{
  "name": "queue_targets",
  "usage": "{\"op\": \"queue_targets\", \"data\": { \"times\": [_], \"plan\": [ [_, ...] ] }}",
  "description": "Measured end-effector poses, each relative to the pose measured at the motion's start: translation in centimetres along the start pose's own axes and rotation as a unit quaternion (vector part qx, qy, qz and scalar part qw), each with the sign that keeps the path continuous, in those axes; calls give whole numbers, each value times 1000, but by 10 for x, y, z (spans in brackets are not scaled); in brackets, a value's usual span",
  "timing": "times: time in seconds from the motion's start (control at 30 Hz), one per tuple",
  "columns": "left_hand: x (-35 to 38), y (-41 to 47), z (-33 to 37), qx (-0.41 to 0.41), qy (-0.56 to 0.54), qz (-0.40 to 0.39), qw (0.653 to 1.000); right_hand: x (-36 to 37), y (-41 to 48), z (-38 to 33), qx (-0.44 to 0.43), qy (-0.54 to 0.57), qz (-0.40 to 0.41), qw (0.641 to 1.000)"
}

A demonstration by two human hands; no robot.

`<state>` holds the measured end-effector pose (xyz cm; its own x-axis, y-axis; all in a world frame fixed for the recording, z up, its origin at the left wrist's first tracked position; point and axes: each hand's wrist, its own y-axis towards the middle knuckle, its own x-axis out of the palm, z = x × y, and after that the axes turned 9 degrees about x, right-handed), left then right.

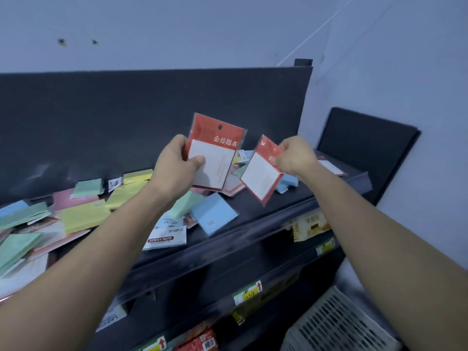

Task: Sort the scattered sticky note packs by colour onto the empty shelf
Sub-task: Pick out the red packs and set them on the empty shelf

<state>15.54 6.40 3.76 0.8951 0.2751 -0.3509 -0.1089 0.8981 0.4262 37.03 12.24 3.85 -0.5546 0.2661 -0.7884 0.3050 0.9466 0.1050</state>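
My left hand (174, 165) holds a red-and-white sticky note pack (215, 153) upright above the dark shelf (253, 209), thumb across its white face. My right hand (295, 155) pinches the top of a second red-and-white pack (262, 173), which hangs tilted. Beneath them lie scattered packs: blue (214, 216), green (184, 203), yellow (84, 219), pink (68, 200). Another red pack (331, 167) lies at the shelf's far right end.
A "STICKY NOTE" labelled pack (167, 239) sits by the shelf's front lip. Lower shelves hold price tags (249, 292) and other goods. A white plastic basket (339, 325) stands at bottom right. A dark back panel (152, 110) rises behind the shelf.
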Motion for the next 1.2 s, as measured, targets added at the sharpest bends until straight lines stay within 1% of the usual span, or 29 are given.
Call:
{"op": "queue_targets", "data": {
  "times": [0.07,0.13,0.3,0.43,0.53,0.7,0.8,0.9,1.03,1.2],
  "plan": [
    [9,-1,12,26,-33,-12,999,-21,-13,9,-8,32,57,998],
    [22,-3,25,53,-54,-40,996,-43,-29,25,1,32,105,994],
    [70,-23,62,102,-141,-155,972,-104,-83,70,61,40,214,974],
    [116,-58,98,134,-215,-248,935,-153,-143,116,126,18,300,945],
    [153,-97,129,140,-289,-320,892,-192,-201,157,181,2,362,914],
    [212,-168,185,158,-321,-408,840,-252,-293,219,268,-24,444,855],
    [241,-207,213,151,-323,-436,826,-283,-331,253,298,-32,471,830],
    [269,-239,234,153,-313,-448,823,-308,-350,292,310,-34,474,823],
    [311,-271,254,129,-297,-447,834,-334,-351,348,304,-34,450,839],
    [351,-293,267,79,-290,-414,859,-355,-327,405,285,-23,385,878]
  ]
}}
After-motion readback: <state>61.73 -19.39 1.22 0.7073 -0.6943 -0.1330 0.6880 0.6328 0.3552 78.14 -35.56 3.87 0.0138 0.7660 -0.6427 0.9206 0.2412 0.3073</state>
